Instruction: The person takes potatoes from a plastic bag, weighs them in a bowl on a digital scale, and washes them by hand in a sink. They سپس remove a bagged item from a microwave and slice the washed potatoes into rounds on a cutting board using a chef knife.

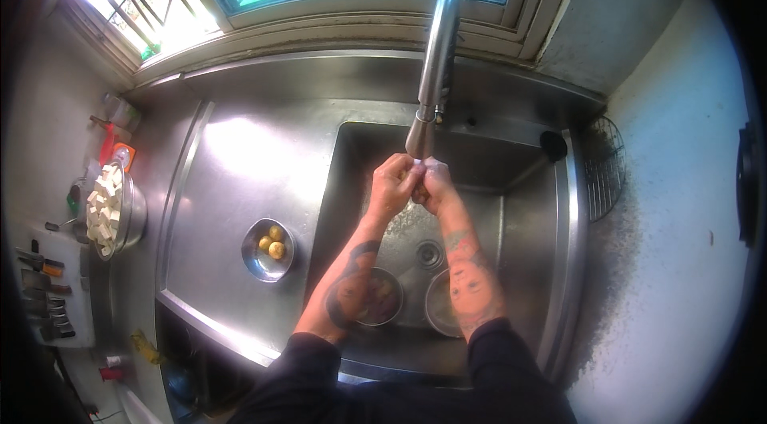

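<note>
My left hand (392,181) and my right hand (434,181) are close together under the spout of a steel faucet (421,133), over a stainless steel sink (479,226). Their fingers curl around something small that they mostly hide; what it is cannot be told. Below my forearms, two metal bowls stand in the sink near the drain (429,253). The left bowl (400,299) has reddish and yellow pieces in it, and my right forearm partly covers the other bowl (432,317). On the drainboard at the left, a small metal bowl (251,268) contains three round yellowish items.
A large metal bowl (136,214) of white cubes stands at the far left. Beyond it are several knives (45,292) on a white board (84,310). A round wire rack (605,166) is by the right wall, and the window frame (335,28) rises behind the sink.
</note>
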